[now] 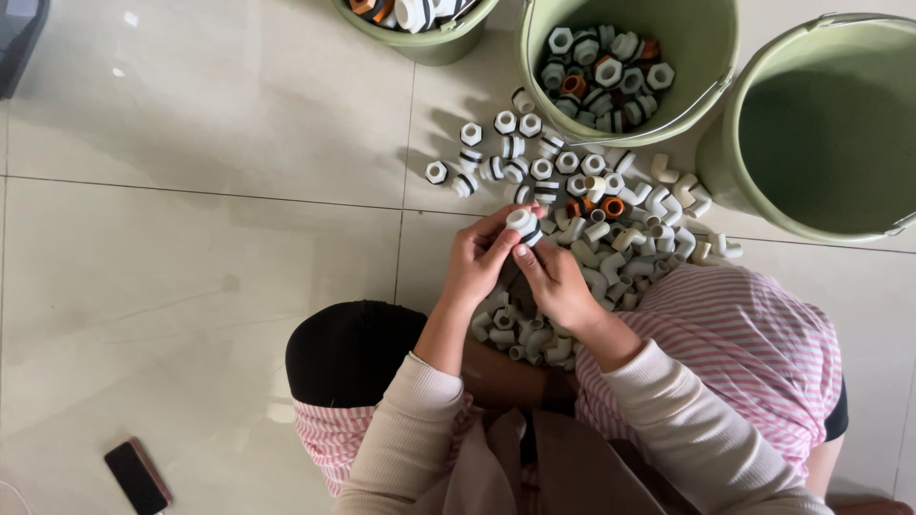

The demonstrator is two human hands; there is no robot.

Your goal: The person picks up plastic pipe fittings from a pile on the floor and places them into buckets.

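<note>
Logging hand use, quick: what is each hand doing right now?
Left hand: closed on the white pipe fitting.
Right hand: closed on the same fitting from below.

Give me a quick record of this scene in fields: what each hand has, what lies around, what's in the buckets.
Left hand: grips a white fitting with a black ring, together with the right
Right hand: fingers on the same fitting from below
Pile: white elbows and nut-like pieces, a few orange, on the tiled floor
Middle bucket: green, partly filled with fittings
Right bucket: green, looks empty
Top bucket: only its edge shows
Phone: dark, lower left
</note>
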